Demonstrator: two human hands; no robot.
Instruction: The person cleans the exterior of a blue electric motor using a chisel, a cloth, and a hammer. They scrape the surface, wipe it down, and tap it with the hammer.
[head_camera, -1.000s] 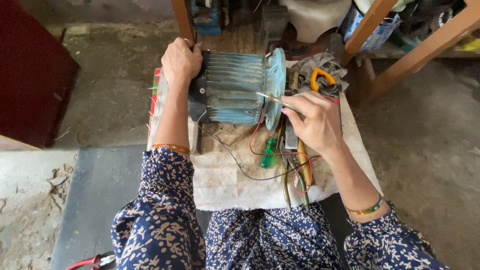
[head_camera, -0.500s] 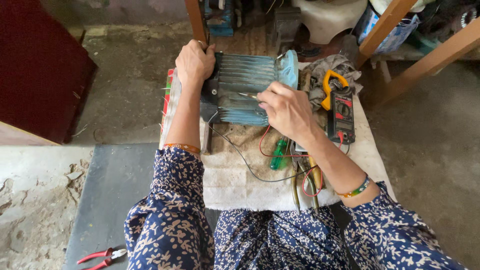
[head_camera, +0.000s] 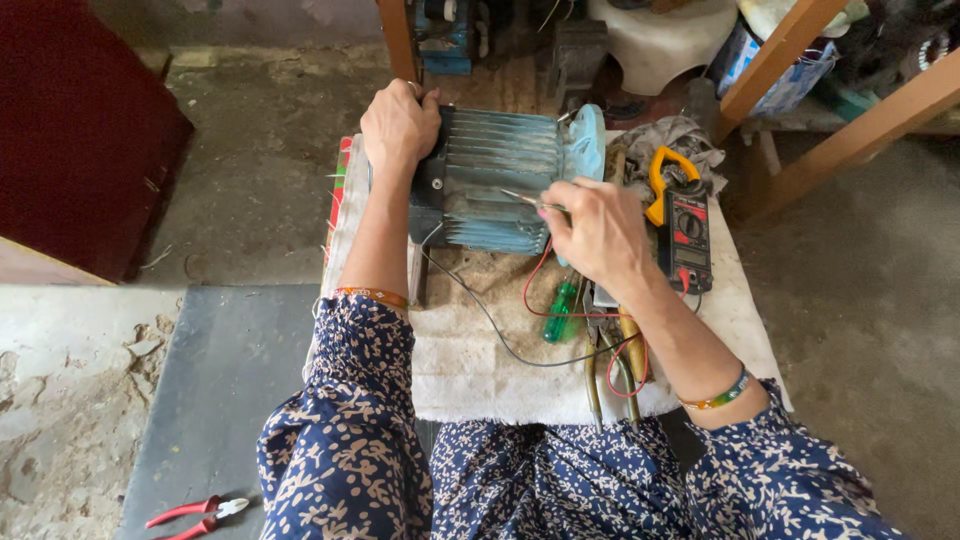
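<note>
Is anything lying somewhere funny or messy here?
Yes. Red-handled pliers lie on the floor, away from the other tools. On the cloth-covered table, red and black wires sprawl loose beside a green screwdriver. The left hand steadies the blue motor.

One ribbed blue metal electric motor (head_camera: 505, 190) lies on one pale cloth-covered board (head_camera: 470, 370), beside one red-and-yellow clamp meter (head_camera: 682, 215) and one green-handled screwdriver (head_camera: 560, 312). One pair of red-handled pliers (head_camera: 195, 512) lies on the floor. Two hands show, left (head_camera: 398, 125) and right (head_camera: 598, 232).
</note>
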